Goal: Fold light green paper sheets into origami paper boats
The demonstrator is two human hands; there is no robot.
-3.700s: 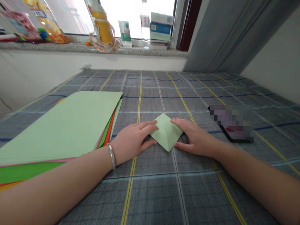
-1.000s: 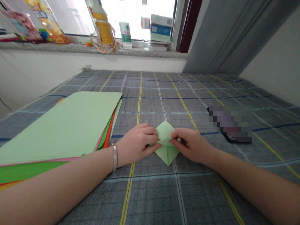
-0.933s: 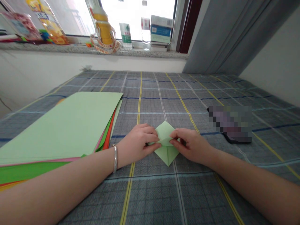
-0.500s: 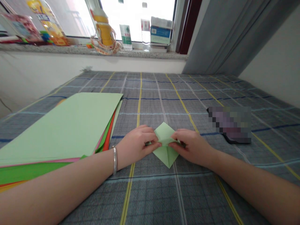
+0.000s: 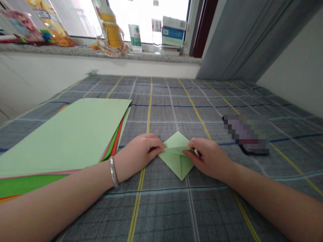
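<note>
A small folded sheet of light green paper [image 5: 178,161] lies diamond-shaped on the checked cloth, a raised flap crossing its middle and a crease running down its lower half. At its left corner, my left hand [image 5: 145,149], with a silver bangle at the wrist, pinches the edge between thumb and fingers. My right hand [image 5: 208,154] grips the flap near the right corner with thumb and forefinger; that corner is partly hidden behind the fingers.
A stack of coloured paper [image 5: 75,134] with light green on top lies to the left, partly under my left forearm. A dark phone-like object [image 5: 246,136], blurred out, is at the right. Bottles and boxes line the windowsill [image 5: 143,56] behind the checked cloth [image 5: 161,215].
My left hand has shifted left to the paper's left corner. The middle flap now stands as a narrow raised band, and my right hand has barely moved.
</note>
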